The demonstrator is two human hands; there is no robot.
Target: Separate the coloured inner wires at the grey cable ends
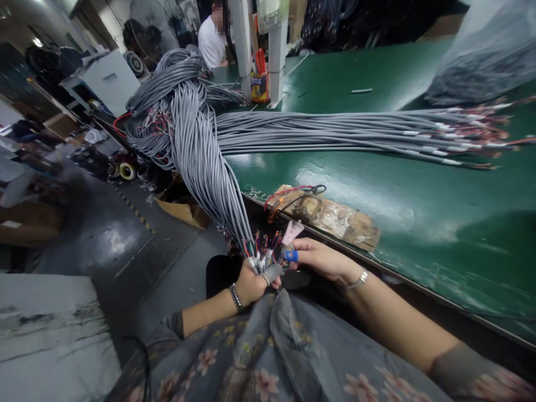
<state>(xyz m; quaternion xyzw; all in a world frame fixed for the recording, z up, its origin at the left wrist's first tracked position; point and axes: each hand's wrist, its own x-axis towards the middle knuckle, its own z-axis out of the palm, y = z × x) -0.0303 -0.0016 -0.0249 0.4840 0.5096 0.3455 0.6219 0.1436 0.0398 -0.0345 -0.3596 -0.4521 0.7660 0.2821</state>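
My left hand (253, 283) is wrapped around the ends of a bundle of grey cables (209, 162), just above my lap. White sleeves and stripped, coloured wires (263, 243) stick up out of that grip. A grey wrap covers my left thumb. My right hand (320, 259) is closed in a pinch right beside the wire ends, with blue tape around its thumb. A pale pink strip (293, 231) stands up at its fingertips. What lies between those fingertips is too small to make out.
More grey cables (335, 131) stretch across the green table (419, 195), their stripped ends at the right. A worn wooden block (330, 218) with red and black leads lies at the near edge. A plastic bag (481, 61) sits far right. Behind a post, a person (211, 42) is at the table.
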